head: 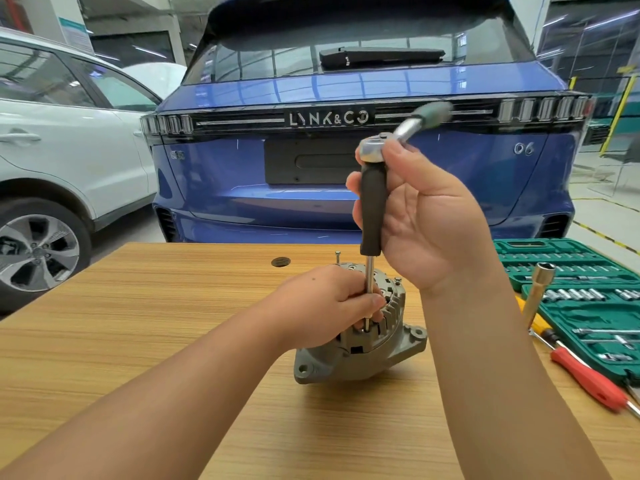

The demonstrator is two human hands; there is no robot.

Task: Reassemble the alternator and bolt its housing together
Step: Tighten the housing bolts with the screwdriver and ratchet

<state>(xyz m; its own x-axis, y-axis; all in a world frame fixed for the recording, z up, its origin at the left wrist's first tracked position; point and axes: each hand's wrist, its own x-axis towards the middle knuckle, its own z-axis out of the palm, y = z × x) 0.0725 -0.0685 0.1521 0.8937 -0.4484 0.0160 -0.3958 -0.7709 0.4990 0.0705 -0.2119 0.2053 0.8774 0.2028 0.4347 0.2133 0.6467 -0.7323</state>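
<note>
Right hand (426, 216) grips ratchet extension (372, 209); left hand (325, 299) pinches its shaft on alternator (363, 337), mid-counter (138, 323).

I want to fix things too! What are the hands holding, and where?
The right hand grips the ratchet driver by its black handle. The left hand pinches its thin shaft low, against the alternator.

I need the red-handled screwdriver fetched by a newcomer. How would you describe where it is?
On the wooden table, look right of the alternator, beside the green socket case. The red-handled screwdriver lies at the case's near edge, the only red tool there.
</note>
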